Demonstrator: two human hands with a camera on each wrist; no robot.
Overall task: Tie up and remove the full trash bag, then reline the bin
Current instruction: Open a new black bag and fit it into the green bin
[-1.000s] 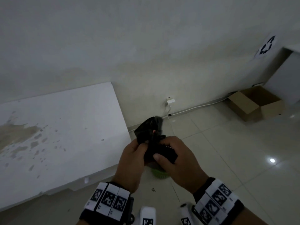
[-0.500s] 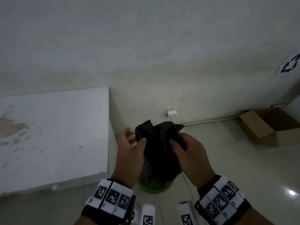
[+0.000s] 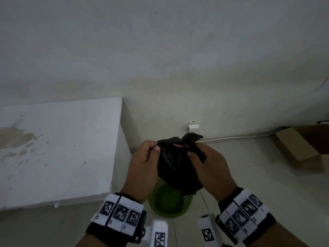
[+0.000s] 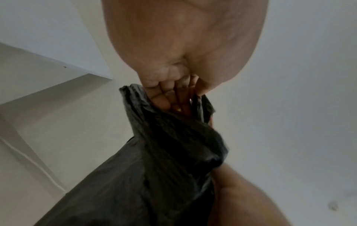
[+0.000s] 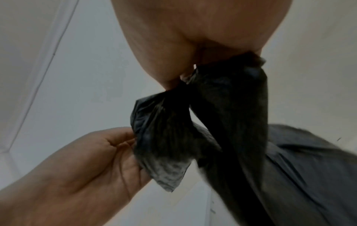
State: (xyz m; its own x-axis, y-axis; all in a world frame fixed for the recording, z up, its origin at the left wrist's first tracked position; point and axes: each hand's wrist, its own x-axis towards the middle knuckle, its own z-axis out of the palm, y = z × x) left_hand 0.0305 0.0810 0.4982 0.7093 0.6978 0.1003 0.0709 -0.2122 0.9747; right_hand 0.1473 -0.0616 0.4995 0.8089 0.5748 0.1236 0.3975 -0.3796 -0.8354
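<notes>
A: Black crinkly plastic trash bag (image 3: 175,168) is up in our hands, hanging right over the round green mesh bin (image 3: 170,202) on the tiled floor (image 3: 249,184).

B: Yep, our left hand (image 3: 142,171) pinches one bunched corner, our right hand (image 3: 211,171) clamps the other twisted end.

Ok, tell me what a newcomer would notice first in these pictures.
The black trash bag at centre frame, gripped at its gathered top by both hands: the left hand pinches one bunch, the right hand another. Just below it stands the green mesh bin on the tiled floor, beside a stained white slab on the left.
</notes>
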